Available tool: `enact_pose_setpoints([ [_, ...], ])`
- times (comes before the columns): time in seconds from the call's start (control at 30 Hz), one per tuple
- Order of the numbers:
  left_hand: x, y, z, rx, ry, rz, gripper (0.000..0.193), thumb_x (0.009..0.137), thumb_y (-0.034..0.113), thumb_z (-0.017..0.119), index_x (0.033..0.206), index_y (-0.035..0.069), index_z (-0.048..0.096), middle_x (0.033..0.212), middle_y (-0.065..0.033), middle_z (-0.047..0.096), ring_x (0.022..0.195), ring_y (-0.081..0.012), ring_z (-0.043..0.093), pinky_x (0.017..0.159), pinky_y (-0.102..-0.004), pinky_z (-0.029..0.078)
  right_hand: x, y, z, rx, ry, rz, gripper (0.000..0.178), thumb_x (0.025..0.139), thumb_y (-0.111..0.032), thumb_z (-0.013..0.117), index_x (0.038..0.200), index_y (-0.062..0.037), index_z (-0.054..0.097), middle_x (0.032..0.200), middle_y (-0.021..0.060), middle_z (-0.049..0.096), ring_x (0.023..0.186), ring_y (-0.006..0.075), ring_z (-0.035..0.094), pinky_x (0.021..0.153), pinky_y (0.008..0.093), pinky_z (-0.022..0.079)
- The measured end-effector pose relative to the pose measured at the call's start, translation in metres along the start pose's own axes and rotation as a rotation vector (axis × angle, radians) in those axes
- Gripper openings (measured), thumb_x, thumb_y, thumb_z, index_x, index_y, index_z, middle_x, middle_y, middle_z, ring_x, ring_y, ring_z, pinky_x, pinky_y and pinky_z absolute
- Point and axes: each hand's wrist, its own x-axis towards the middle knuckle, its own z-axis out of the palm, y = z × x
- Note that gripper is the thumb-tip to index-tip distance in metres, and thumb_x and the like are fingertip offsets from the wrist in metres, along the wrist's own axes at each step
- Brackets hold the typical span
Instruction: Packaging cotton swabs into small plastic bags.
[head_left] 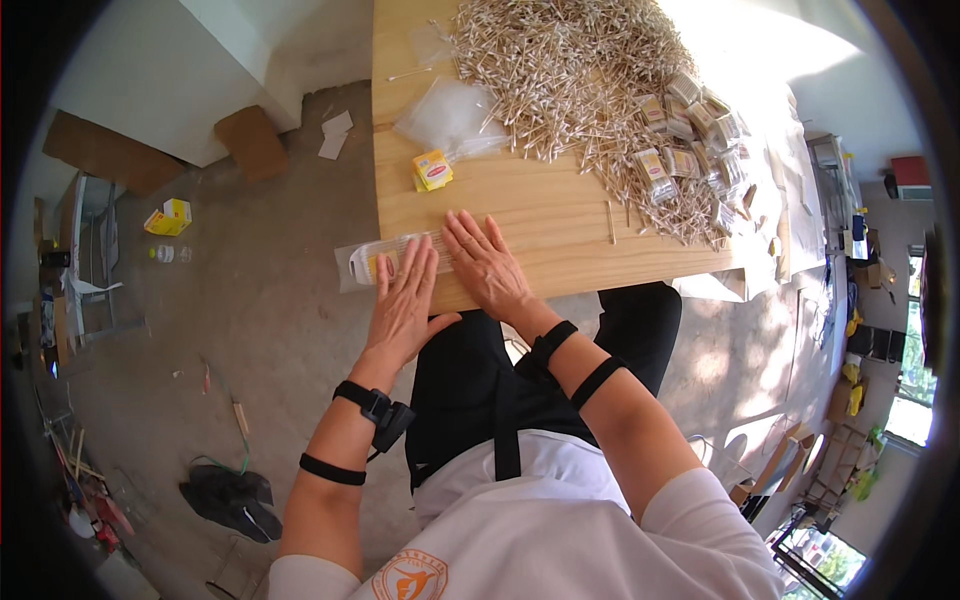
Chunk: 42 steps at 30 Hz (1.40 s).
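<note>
At the table's near left corner, a clear plastic packet with a white and yellow label lies flat, partly hidden under my hands. Cotton swabs seem to show through it. My left hand rests on the packet with fingers stretched out. My right hand lies flat beside it, fingertips at the packet's far right side. Neither hand grips anything. Just beyond them sits a small stack of yellow cards, with clear plastic bags behind it.
A large heap of loose cotton swabs covers the far part of the wooden table. Several filled packets are piled at its right. One swab lies apart. On the floor at left are a yellow box and cardboard.
</note>
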Motion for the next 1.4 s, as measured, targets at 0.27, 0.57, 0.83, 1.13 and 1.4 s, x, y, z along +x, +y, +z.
enact_pose_setpoints([
  [0.27,-0.007,-0.035,0.004,-0.107,0.077,-0.099,0.108,0.083,0.041,0.074,0.158,0.000,0.007,0.167,-0.0173,0.007,0.154,-0.0332,0.007,0.123,-0.0562,0.003,-0.001,0.000,0.000,0.035,0.048,0.001,0.055,0.094,-0.013,0.051,0.145,0.0041,0.042,0.159,0.0160,0.034,0.151,0.0298,0.025,0.124,0.0505,0.016],
  [0.57,-0.009,-0.047,0.015,-0.243,0.151,-0.012,0.100,0.089,0.036,0.069,0.158,0.000,0.006,0.166,-0.0176,0.007,0.154,-0.0339,0.008,0.125,-0.0502,0.008,0.005,-0.014,0.005,0.077,0.016,0.013,0.056,0.094,-0.013,0.050,0.147,0.0038,0.040,0.160,0.0153,0.032,0.151,0.0302,0.023,0.124,0.0490,0.015],
  [0.83,-0.009,-0.057,0.023,-0.333,0.188,0.051,0.094,0.094,0.038,0.062,0.158,0.000,0.006,0.166,-0.0201,0.007,0.154,-0.0352,0.007,0.125,-0.0501,0.007,0.008,-0.020,0.009,0.013,0.012,0.002,0.057,0.093,-0.014,0.051,0.147,0.0037,0.040,0.159,0.0167,0.032,0.151,0.0298,0.024,0.124,0.0475,0.015],
  [1.13,-0.007,-0.049,0.013,-0.258,0.161,0.036,0.107,0.086,0.054,0.067,0.158,-0.001,0.008,0.166,-0.0199,0.006,0.154,-0.0352,0.007,0.125,-0.0513,0.007,0.015,-0.030,0.014,0.053,0.044,-0.002,0.058,0.091,-0.015,0.051,0.145,0.0044,0.043,0.158,0.0172,0.034,0.151,0.0298,0.026,0.124,0.0473,0.016],
  [1.4,-0.010,-0.041,-0.001,-0.052,0.049,-0.079,0.105,0.085,0.045,0.072,0.158,0.002,0.011,0.166,-0.0213,0.009,0.154,-0.0361,0.007,0.123,-0.0566,0.006,0.014,-0.031,0.013,0.057,0.037,0.010,0.059,0.093,-0.017,0.051,0.147,0.0038,0.040,0.160,0.0168,0.032,0.152,0.0299,0.023,0.124,0.0499,0.015],
])
